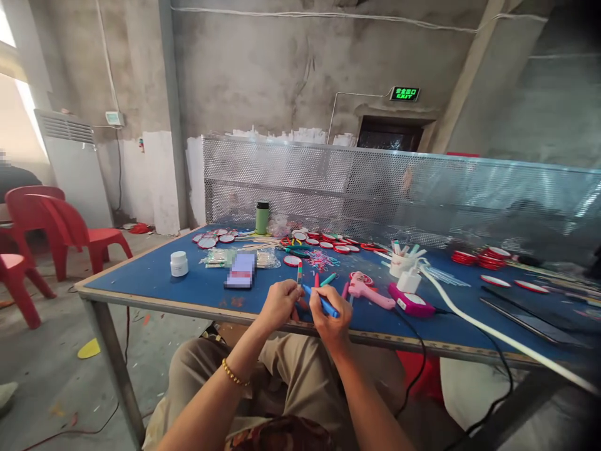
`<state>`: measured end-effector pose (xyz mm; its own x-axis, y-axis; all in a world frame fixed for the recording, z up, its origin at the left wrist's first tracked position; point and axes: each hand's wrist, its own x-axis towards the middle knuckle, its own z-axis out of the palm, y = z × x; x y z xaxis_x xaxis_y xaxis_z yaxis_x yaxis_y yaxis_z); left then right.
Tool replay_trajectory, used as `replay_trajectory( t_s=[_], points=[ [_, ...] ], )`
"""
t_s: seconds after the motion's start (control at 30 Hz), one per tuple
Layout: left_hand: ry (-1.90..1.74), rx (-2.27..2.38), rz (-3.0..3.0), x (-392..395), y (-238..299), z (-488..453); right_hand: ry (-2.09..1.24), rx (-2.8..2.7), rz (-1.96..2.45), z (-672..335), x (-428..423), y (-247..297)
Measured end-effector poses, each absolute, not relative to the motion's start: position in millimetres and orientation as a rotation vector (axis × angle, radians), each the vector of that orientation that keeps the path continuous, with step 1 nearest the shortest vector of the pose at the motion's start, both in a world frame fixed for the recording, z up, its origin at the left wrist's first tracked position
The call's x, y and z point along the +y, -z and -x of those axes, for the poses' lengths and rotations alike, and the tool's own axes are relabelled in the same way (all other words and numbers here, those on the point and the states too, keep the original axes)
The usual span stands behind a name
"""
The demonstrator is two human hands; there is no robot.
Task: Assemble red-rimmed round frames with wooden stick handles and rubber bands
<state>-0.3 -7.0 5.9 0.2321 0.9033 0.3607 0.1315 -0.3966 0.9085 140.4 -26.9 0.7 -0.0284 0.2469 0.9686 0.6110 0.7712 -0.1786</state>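
Blue stick (323, 302) lies slanted in the right hand (331, 316), whose fingers are closed around its lower end, just above the near edge of the table (154, 275); the left hand (280, 304) sits right beside it, fingers pinched on a striped stick (299, 272) that stands upright out of the fist, and a beaded bracelet (233, 374) circles that wrist. Past the hands a few more coloured sticks lie loose on the blue top, with a pink glue gun (370, 291) just to the right, a white cup (401, 263) holding sticks behind it, and a white cable (493, 332) running off toward the right corner. Further back are red-rimmed discs (225, 238), a green bottle (261, 217) and, to the left, a small white jar (179, 264). A perforated metal screen (375, 181) closes the far side of the table, and bare concrete walls rise behind it with a green exit sign (404, 94) over a dark doorway. Red chairs (61, 232) stand on the littered floor at left. A flat thing beside the jar is blurred and cannot be read, the right end of the table is cut off by the picture's edge, and the palms are turned away. The left front stretch of the tabletop lies bare, while the hands work right at the table's lip, over the lap
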Motion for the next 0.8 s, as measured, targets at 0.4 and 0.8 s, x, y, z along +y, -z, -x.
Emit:
replay_trajectory(
  t_s=[0.4,0.8],
  points=[
    [-1.240,0.996,-1.739,-12.9,-11.6,1.6,0.292,-1.624,0.684,-138.7,-25.8,-0.6],
    [-1.267,0.951,-1.677,-10.1,-9.8,-1.7,0.314,-1.613,0.638,-140.5,-26.7,-2.3]
  ],
)
